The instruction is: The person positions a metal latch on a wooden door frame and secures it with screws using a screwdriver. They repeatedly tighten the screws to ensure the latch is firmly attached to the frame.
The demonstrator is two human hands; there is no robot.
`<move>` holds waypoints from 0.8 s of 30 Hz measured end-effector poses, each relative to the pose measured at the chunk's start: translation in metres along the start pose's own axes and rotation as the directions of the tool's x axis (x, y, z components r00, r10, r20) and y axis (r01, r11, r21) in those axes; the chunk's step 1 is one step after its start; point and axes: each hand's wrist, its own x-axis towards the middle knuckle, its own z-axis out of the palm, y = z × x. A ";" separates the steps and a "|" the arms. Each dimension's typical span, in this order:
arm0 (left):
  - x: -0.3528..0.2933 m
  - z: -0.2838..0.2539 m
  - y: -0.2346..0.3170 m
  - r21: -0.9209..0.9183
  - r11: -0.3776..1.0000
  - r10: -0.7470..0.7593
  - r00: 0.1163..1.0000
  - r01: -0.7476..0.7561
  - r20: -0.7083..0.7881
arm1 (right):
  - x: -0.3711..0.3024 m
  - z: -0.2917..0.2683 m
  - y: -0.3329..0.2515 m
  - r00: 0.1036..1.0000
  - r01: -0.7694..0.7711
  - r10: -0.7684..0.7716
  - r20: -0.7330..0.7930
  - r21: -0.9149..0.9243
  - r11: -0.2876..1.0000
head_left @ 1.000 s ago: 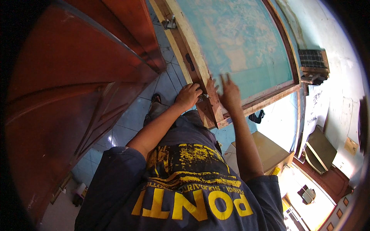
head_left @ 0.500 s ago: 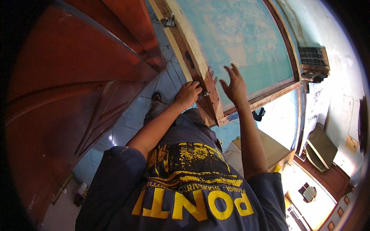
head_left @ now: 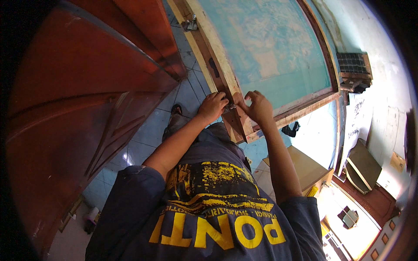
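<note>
My left hand [head_left: 213, 107] curls over the edge of a wooden beam [head_left: 223, 83], its fingertips beside a small metal fitting [head_left: 230, 107] that they partly hide. Against the beam stands a wooden-framed screen [head_left: 296, 114] with a translucent teal mesh panel [head_left: 270, 56]. My right hand [head_left: 259, 108] is at the screen's lower left corner, just right of the fitting. Its fingers are bent, with the thumb and index finger apart and nothing visible between them. Farther up the beam is a second metal fitting [head_left: 190, 24], with a dark slot [head_left: 214, 68] between the two.
Large reddish-brown wooden panels [head_left: 82, 87] fill the left side. Blue-grey floor tiles [head_left: 146, 126] show between them and the beam. A tan board [head_left: 300, 167] lies near my right forearm. A dark gridded block [head_left: 353, 65] is by the pale wall [head_left: 365, 26].
My right hand has come down and left from over the mesh to beside the metal fitting, its raised fingers now bent. The left hand stays in place on the beam.
</note>
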 end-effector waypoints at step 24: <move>0.000 0.002 -0.001 0.025 0.999 -0.023 1.000 0.023 -0.009 | -0.006 -0.009 -0.029 0.985 0.157 -0.153 0.076 -0.052 0.986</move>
